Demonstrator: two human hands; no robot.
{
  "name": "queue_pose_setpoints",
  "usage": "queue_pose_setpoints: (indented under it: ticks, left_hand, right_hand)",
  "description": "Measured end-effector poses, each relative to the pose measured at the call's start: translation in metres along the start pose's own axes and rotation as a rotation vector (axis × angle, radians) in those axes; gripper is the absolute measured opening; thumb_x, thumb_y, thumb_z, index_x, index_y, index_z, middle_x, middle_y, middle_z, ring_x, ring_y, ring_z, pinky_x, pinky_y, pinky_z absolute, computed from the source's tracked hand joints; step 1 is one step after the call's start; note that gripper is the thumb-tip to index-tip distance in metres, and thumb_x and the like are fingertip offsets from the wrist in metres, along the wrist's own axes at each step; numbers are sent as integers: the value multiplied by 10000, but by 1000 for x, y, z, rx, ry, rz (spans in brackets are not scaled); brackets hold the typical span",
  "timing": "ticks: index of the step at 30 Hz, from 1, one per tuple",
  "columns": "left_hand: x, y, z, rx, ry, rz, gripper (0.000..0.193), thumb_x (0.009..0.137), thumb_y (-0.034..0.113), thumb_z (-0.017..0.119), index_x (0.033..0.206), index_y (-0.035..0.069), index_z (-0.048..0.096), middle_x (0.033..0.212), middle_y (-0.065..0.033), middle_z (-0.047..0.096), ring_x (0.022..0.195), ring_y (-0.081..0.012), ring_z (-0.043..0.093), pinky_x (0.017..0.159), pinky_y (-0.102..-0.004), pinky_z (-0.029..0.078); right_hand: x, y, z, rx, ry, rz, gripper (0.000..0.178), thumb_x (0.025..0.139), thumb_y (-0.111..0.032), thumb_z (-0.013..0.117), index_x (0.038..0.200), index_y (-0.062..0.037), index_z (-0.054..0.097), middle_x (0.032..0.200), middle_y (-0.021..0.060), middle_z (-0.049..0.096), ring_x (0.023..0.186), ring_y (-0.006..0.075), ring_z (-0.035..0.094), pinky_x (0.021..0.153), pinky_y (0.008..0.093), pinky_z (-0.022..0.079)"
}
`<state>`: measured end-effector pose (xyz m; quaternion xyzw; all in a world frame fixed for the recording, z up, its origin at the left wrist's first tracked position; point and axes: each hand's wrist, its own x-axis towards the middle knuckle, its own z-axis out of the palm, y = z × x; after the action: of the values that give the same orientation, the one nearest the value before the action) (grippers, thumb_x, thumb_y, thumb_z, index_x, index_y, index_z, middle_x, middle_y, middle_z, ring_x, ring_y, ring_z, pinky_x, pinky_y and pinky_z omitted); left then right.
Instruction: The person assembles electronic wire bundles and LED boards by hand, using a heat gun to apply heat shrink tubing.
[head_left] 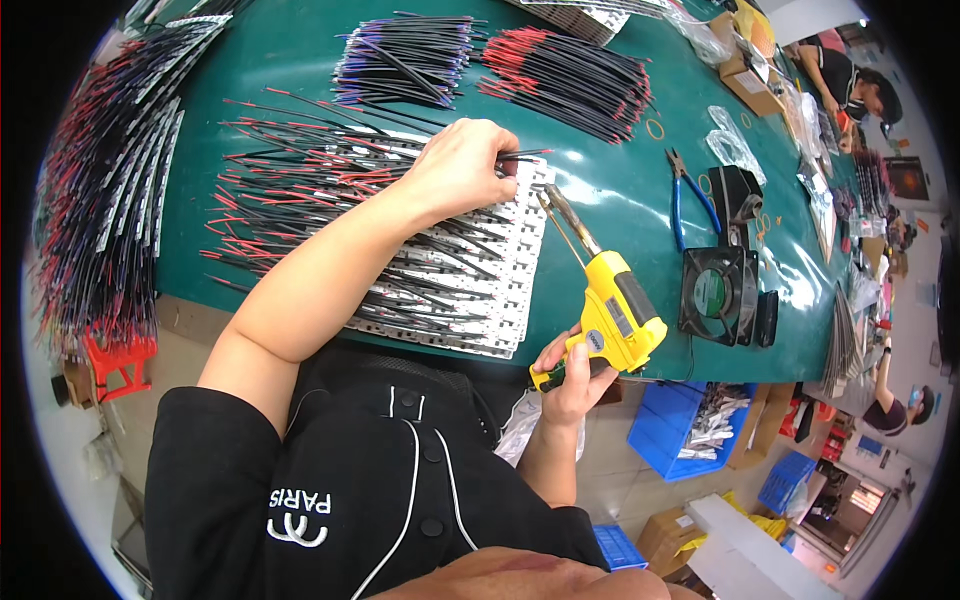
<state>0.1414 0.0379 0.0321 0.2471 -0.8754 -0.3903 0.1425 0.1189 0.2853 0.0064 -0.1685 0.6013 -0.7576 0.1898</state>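
My left hand [462, 172] is over the white circuit board panels [525, 270], its fingers pinching a thin black wire [528, 154] whose red end points right. Many black wires with red ends [250, 190] lie in rows across these panels. In my right hand [572, 388] is a yellow soldering gun [618, 312], gripped by its handle. Its metal tip [551, 196] points up and left, close to the panels' right edge and a little below my left fingers. Whether the tip touches a panel, I cannot tell.
Two wire bundles, purple-ended [405, 60] and red-ended [570, 85], lie at the back of the green table [590, 175]. Wired panels [110, 190] are piled left. Blue-handled pliers [690, 205] and a black fan [715, 290] lie right, above a blue bin [665, 430]. Other people [860, 90] work far right.
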Motion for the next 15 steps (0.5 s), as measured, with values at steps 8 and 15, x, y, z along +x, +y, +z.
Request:
queue_pose_setpoints:
  ticks: [8,15]
  left_hand:
    - [0,-1,2,-33,19,-1,205,648,137,646,737,-44,606,616,-156,570,552,-223,555,578,-324,441]
    - [0,-2,4,-3,36,9,187,646,129,639,715,-40,599,603,-160,558,547,-248,547,574,-332,436]
  right_hand:
    - [0,12,-12,78,-114,-17,230,852,10,461,1077,48,438,838,123,523,505,124,502,445,266,475]
    - [2,11,-7,35,-99,-20,197,861,-13,475,1045,55,451,766,103,535,492,122,504,446,260,469]
